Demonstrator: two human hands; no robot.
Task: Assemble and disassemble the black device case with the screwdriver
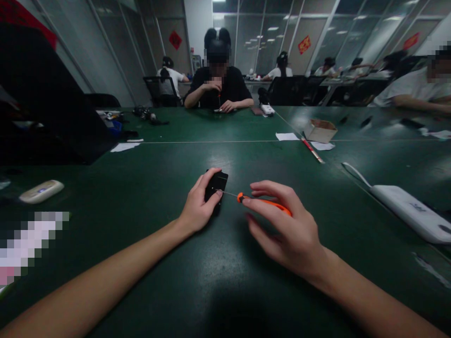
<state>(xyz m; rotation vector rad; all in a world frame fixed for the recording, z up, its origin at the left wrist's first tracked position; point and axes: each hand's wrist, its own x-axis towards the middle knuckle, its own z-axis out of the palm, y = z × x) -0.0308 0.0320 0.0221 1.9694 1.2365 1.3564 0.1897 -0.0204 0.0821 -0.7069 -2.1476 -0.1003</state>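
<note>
A flat black device (222, 178), resembling a phone, lies on the green table. My left hand (199, 202) is wrapped around its left side, with the thumb across its lower part. In my right hand (289, 230) is a screwdriver (241, 197) with an orange and black handle and a thin metal shaft. The shaft points left, and its tip is beside my left thumb at the device; whether it touches the surface I cannot tell. The fingers of my right hand are loosely curved along the handle, and the lower ones are spread.
A long white case-like object (408, 206) with a strap lies at right. A small open box (320, 130) and paper (287, 136) are farther back. A cream oval object (42, 191) is at left. Across the table a person in black (218, 84) works with a tool.
</note>
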